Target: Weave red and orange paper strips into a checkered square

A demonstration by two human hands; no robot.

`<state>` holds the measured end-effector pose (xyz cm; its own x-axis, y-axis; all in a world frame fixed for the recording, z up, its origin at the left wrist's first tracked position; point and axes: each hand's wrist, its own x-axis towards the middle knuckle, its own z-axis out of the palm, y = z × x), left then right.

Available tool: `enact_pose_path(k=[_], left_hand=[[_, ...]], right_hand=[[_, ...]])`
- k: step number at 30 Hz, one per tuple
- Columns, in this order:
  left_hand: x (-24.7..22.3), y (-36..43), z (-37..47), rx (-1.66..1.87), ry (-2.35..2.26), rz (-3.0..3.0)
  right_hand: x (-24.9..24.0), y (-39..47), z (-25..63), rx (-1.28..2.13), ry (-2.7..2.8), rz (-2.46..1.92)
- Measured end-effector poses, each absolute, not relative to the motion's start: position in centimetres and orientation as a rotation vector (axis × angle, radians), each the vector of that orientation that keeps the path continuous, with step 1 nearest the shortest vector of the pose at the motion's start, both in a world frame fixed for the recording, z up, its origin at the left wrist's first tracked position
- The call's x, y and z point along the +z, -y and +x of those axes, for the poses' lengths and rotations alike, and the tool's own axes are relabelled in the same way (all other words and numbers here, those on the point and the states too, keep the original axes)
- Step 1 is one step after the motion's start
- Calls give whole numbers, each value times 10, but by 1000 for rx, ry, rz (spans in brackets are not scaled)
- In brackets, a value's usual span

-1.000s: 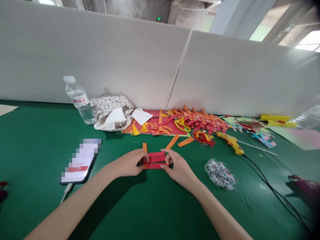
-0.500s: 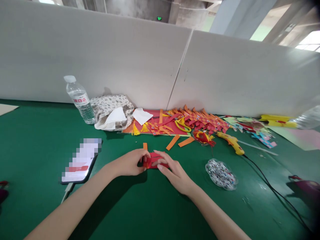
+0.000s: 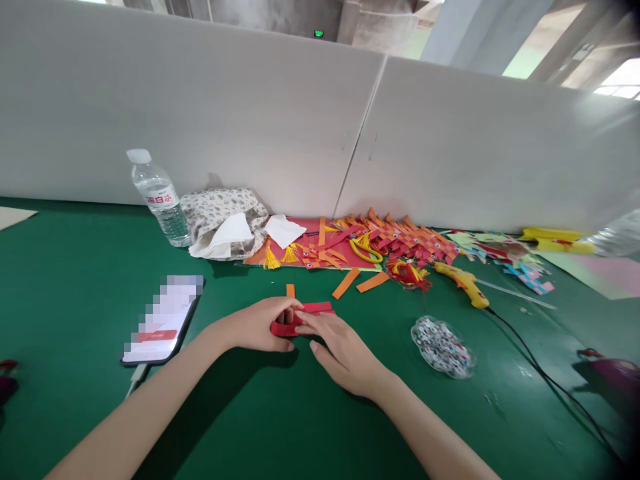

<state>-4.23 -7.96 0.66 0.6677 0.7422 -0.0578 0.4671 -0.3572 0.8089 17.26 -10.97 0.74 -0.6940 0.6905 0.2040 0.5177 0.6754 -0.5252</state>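
Observation:
Red paper strips [image 3: 318, 307] lie on the green table between my two hands, and one is bent into a loop at its left end. My left hand [image 3: 265, 325] curls around that looped end, thumb low and fingers above. The fingers of my right hand [image 3: 336, 343] press on the strips from the right, with the thumb apart below. Just behind my left hand an orange strip [image 3: 291, 291] pokes out. Two more orange strips [image 3: 346, 284] rest a little farther back.
Behind are a water bottle [image 3: 160, 200], a tissue pouch [image 3: 225, 207] and woven orange-red paper pieces [image 3: 400, 237]. A phone [image 3: 165, 323] lies left. Right are a dish of googly eyes [image 3: 443, 347], a yellow glue gun [image 3: 463, 283] and its black cord [image 3: 540, 373].
The near red strip has been bent into a loop toward the left, inside my left hand. My right hand has shifted slightly left and its fingers have come down closer to my left hand.

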Motion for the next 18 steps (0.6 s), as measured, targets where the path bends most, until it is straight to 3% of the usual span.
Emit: enact_pose_path(k=[7,14,18], left_hand=[[6,80,-39,413,-971,2030],[-6,77,-38,423,-1047,2070],[-9,74,-39,436,-1058,2037]], right_hand=[[1,108,172,595,2464,-927],[-21,86,180,219,2260,-1305],[-23,75,184,265,2260,-1335]])
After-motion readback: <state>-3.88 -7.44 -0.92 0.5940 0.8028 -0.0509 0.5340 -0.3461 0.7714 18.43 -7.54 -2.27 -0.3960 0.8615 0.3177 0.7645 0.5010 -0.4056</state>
